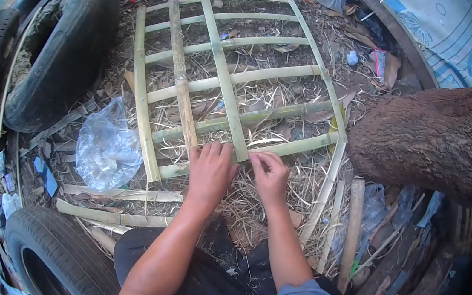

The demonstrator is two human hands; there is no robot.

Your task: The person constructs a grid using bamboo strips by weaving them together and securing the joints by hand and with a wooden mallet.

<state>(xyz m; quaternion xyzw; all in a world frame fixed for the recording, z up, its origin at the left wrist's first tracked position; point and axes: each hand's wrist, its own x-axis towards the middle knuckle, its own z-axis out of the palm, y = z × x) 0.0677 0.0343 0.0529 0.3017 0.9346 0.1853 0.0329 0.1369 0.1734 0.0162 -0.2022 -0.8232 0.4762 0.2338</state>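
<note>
On the ground in front of me lies a lattice of split bamboo (229, 97), with several long strips crossing several slats. My left hand (210, 172) is closed over its near slat, fingers wrapped between two of the lengthwise strips. Just right of it, my right hand (271, 175) is pinched at the near end of a lengthwise strip, touching the near slat. Whatever sits between those fingertips is too small to make out. The left hand partly hides the near end of a browner strip (184, 94).
Old tyres (59, 70) lean at the far left, and another tyre (64, 274) stands near left. A clear plastic bag (107, 147) lies beside the lattice. A thick tree trunk (428, 141) juts in from the right. Loose bamboo pieces (353, 230) and shavings litter the ground.
</note>
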